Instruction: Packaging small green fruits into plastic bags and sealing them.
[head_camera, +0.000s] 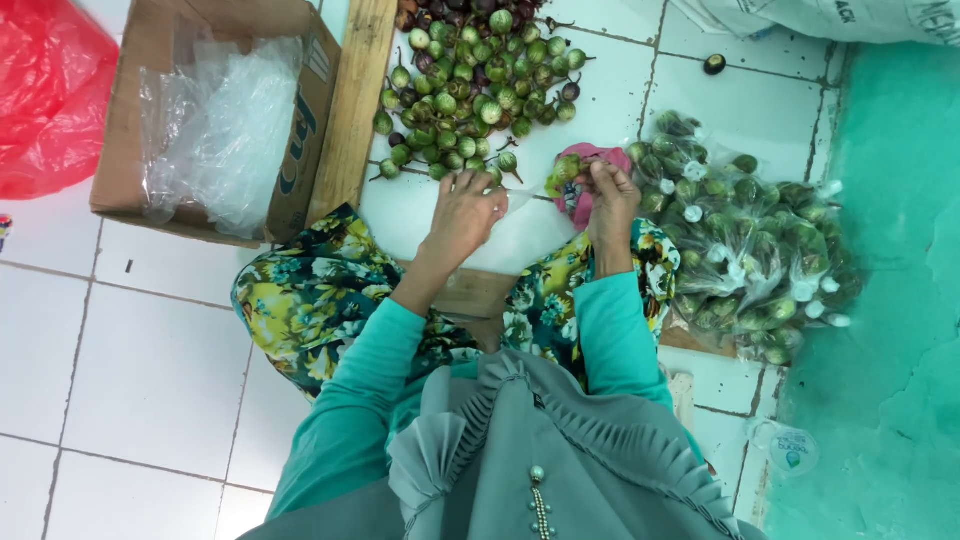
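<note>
Eggplants (470, 75), small, round and glossy green with a few dark purple ones, lie loose in a heap on the white tiled floor (150, 340) at the far middle of the head view. The left hand (462, 215) rests palm down at the near edge of that heap, fingers spread and touching the nearest fruits; whether it grips one cannot be told. The right hand (610, 195), just right of it, has its fingers pinched shut on a small clear bag (566, 172) with a few green eggplants inside, held above a pink plastic piece (580, 190).

Right of the hands sits a pile of filled bags (750, 250), thin clear plastic, each bulging with green eggplants and knotted at the top. At the far left stands a cardboard box (300, 130), open, holding crumpled clear plastic bags (220, 130). A wooden plank (350, 100) lies between box and heap. A red plastic bag (45, 100) is at the far left corner. One dark eggplant (714, 64) lies alone at the far right. A green wall (890, 300) runs along the right.
</note>
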